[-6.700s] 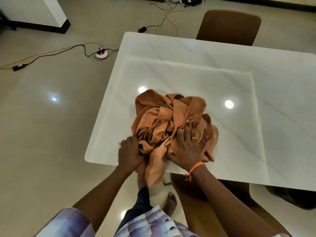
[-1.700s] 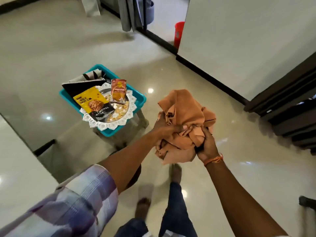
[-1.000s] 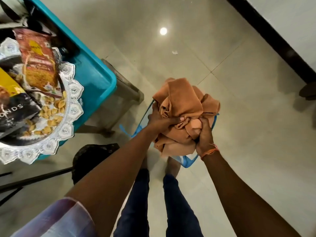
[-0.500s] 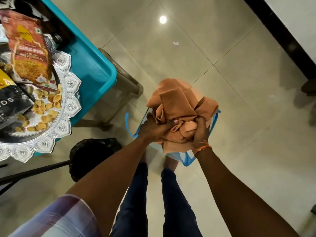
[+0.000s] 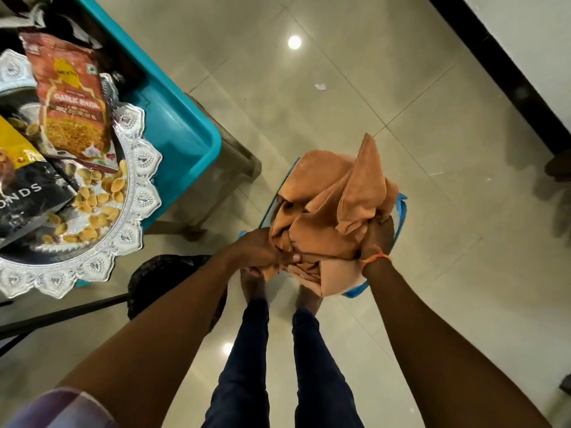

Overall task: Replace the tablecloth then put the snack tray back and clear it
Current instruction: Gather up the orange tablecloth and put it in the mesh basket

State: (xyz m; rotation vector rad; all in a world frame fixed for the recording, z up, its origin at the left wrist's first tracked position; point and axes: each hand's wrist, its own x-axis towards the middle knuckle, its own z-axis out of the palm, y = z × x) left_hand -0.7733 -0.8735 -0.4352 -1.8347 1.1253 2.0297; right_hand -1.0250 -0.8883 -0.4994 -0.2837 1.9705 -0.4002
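The bunched orange tablecloth (image 5: 333,208) sits low over a blue bag or basket (image 5: 401,211) on the floor, just ahead of my feet. My left hand (image 5: 258,251) grips its near left side. My right hand (image 5: 375,239) grips its right side, fingers buried in the folds. The silver snack tray (image 5: 136,193) lies at the left on a teal tub (image 5: 182,131). It carries loose nuts, a red garlic snack packet (image 5: 72,97) and a black and yellow almond packet (image 5: 21,186).
The teal tub rests on a low stool (image 5: 238,156). A black round object (image 5: 160,279) with a dark rod lies on the floor by my left leg. A dark skirting board (image 5: 506,75) runs along the wall at the right. Glossy beige tiles cover the floor.
Both hands have lowered the orange bundle further down onto the blue bag. The cloth's top has loosened, and a flap now sticks up. My view has dropped closer to the floor.
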